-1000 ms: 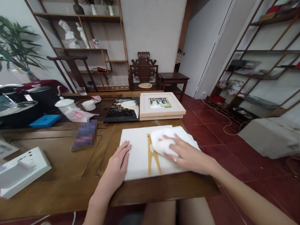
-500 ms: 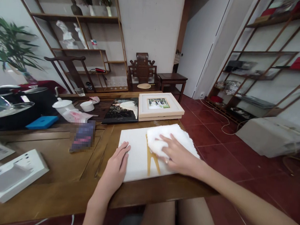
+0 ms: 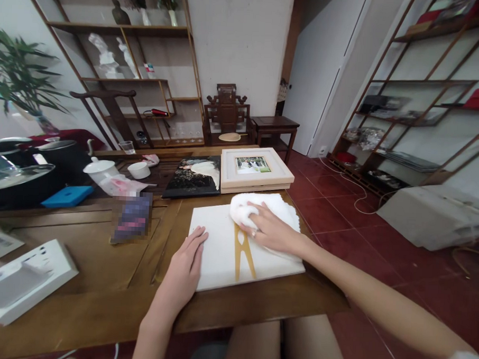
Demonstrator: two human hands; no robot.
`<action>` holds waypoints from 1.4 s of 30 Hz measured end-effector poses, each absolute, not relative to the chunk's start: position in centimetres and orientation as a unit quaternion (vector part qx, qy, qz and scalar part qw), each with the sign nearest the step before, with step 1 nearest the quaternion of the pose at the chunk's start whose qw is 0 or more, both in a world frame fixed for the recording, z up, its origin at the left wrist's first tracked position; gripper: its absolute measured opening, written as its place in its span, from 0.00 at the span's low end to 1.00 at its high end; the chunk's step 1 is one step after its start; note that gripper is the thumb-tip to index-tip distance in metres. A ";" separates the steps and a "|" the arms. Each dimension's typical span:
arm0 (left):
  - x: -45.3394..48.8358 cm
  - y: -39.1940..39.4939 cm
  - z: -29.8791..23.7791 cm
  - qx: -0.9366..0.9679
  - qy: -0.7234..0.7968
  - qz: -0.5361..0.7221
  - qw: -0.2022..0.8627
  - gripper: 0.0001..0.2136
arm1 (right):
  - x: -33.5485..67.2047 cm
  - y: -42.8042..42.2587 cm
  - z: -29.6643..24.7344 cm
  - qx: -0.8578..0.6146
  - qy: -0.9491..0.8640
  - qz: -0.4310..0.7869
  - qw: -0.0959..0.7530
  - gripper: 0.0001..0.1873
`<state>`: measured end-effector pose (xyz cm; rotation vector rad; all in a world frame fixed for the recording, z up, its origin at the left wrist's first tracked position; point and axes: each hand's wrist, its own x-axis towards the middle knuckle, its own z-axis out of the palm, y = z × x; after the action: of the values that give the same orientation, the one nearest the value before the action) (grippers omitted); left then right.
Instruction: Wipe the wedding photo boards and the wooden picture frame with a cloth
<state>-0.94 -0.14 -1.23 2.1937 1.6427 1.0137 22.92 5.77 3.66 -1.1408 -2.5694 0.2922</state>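
Note:
A white board [image 3: 216, 252] with a gold forked strut [image 3: 242, 251] lies flat at the near edge of the wooden table [image 3: 101, 263]. My left hand [image 3: 186, 264] rests flat on the board's left edge, fingers stretched out. My right hand [image 3: 267, 228] presses a white cloth [image 3: 258, 207] onto the board's far right part, fingers curled over the bunched cloth.
Behind the board lie a cream picture frame [image 3: 256, 169] and a dark photo print [image 3: 194, 177]. A white box [image 3: 24, 278] sits at the near left; a blue pad [image 3: 66, 196], white cups [image 3: 101, 168] and black pots [image 3: 21, 172] stand farther left. Shelves line both walls.
My right hand has slid the cloth away from me, from the board's middle right up to its far edge. My left hand has stayed on the left edge.

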 end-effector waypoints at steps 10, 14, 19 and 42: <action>-0.9 -0.1 -1.3 0.748 0.557 0.344 0.108 0.17 | 21.8 1.9 3.4 -0.342 -0.935 0.028 0.087 0.13; -0.9 -0.1 -1.4 0.747 0.553 0.352 0.110 0.16 | 21.8 -2.6 3.3 -0.330 -0.941 0.026 0.066 0.12; -1.0 -0.1 -1.5 0.747 0.556 0.348 0.111 0.16 | 21.9 -3.3 3.6 -0.339 -0.935 0.060 0.083 0.11; -0.8 -0.2 -1.5 0.748 0.552 0.352 0.108 0.17 | 21.9 -2.2 5.1 -0.250 -0.965 0.050 0.058 0.09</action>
<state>-0.82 -0.16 -1.51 2.2023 1.6240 1.0350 21.88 -2.21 5.14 -0.7582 -2.9260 0.1507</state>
